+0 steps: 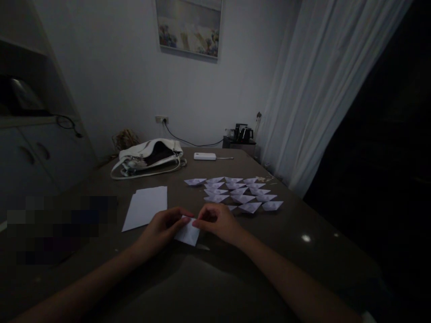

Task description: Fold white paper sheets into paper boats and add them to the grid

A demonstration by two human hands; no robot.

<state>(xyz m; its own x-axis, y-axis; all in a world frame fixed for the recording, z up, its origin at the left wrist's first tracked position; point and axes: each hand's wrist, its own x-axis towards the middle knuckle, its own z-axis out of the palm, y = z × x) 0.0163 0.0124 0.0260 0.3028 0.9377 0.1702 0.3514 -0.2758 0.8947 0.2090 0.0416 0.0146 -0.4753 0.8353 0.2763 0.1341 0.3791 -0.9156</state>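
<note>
A small folded piece of white paper [188,234] is pinched between my two hands, just above the dark table. My left hand [164,224] grips its upper left edge with thumb and fingers. At the upper right corner, the thumb and fingertips of my right hand [217,220] are closed on the same paper. Beyond my right hand stand several folded paper boats [242,198] in loose rows; the nearest ones are partly hidden by that hand. A stack of white paper sheets [146,205] lies to the left, behind my left hand.
Farther back on the table [202,287] rest a white handbag [151,154] with its strap and a white power bank [204,156] with a short cable. Paper scraps [264,179] lie near the right edge. A curtain [313,89] hangs at the right.
</note>
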